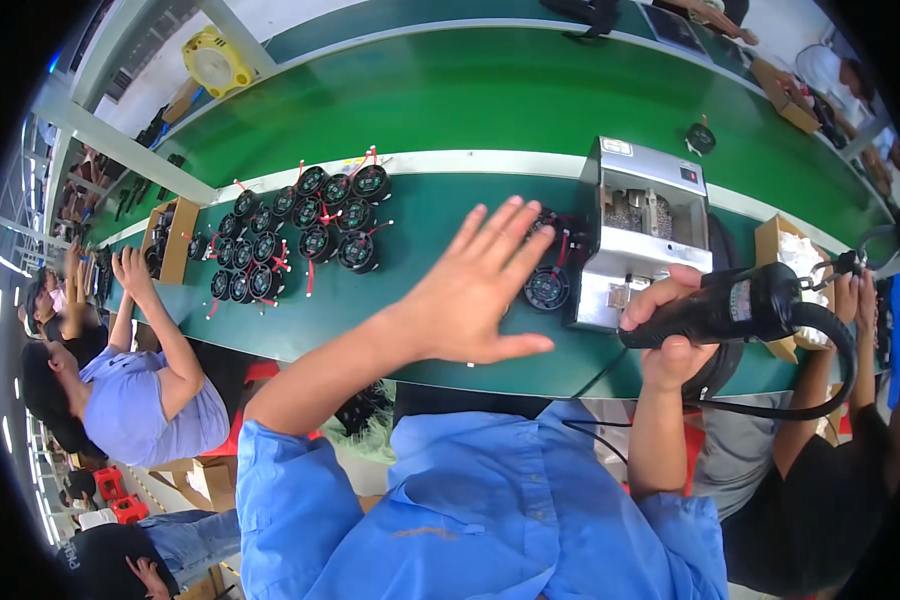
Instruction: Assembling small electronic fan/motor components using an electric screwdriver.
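Note:
My left hand (475, 285) is stretched over the green worktop with its fingers spread and nothing in it. Next to its fingertips lies a round black part (547, 288) with red wires; another is partly hidden behind the fingers. My right hand (665, 330) is wrapped round a black electric screwdriver (740, 305), whose tip points left. It is held in front of a metal screw feeder (610, 235) with a clear window and loose screws inside. To the left stand several more round black wired parts (318, 243), grouped in rows.
A green conveyor belt (450, 110) runs behind the worktop (420, 200). A metal hook (850, 262) and a thick black cable (840, 380) join the screwdriver at right. Cardboard boxes (178, 240) stand at both sides. Co-workers (155, 400) sit left and right. A lone round part (700, 138) rests on the belt.

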A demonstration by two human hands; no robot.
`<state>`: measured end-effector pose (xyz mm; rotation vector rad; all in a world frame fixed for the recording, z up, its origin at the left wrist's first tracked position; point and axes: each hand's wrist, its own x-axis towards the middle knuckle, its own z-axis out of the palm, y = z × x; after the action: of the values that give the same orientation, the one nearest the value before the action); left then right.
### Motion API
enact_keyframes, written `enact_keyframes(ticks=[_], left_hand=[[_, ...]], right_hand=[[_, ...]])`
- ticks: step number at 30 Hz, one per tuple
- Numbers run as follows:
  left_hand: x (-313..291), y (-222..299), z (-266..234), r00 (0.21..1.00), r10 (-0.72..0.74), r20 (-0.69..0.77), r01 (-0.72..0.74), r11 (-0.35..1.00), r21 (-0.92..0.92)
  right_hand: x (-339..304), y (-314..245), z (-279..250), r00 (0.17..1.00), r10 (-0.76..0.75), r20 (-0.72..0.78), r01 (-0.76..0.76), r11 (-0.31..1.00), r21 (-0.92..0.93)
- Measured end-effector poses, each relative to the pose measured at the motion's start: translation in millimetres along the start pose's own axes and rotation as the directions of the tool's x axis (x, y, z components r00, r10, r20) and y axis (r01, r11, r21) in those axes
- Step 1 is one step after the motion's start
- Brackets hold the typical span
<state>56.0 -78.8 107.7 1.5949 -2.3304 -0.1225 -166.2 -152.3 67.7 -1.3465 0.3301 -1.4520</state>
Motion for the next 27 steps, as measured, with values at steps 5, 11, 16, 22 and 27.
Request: enact_keyframes(ticks=[5,11,16,22,27], left_hand=[[12.6,1.0,40.8,0.998,0.01,-0.057,-0.005,0.997,0.078],[-2.0,-5.8,49.6,0.999,0.04,-0.003,-0.04,0.998,0.043],[-38.5,-16.4,31.8,0.999,0.022,0.026,-0.024,0.998,0.058],[-91.7,-31.7,9.5,0.996,-0.066,0.064,0.057,0.99,0.129],[-113.0,-53.0,-5.1,0.995,-0.007,0.104,0.004,0.999,0.038]], right_hand=[[-2.3,-1.7,1.4,1.0,0.006,0.004,-0.005,0.999,-0.041],[-4.0,-0.6,-0.8,1.0,-0.005,-0.011,0.005,1.0,-0.03],[-4.4,3.1,-6.0,0.999,-0.018,0.049,0.019,1.0,-0.017],[-3.2,4.7,-6.9,0.995,-0.036,0.088,0.042,0.997,-0.064],[-1.1,-0.2,-4.9,0.996,-0.059,0.061,0.064,0.995,-0.082]])
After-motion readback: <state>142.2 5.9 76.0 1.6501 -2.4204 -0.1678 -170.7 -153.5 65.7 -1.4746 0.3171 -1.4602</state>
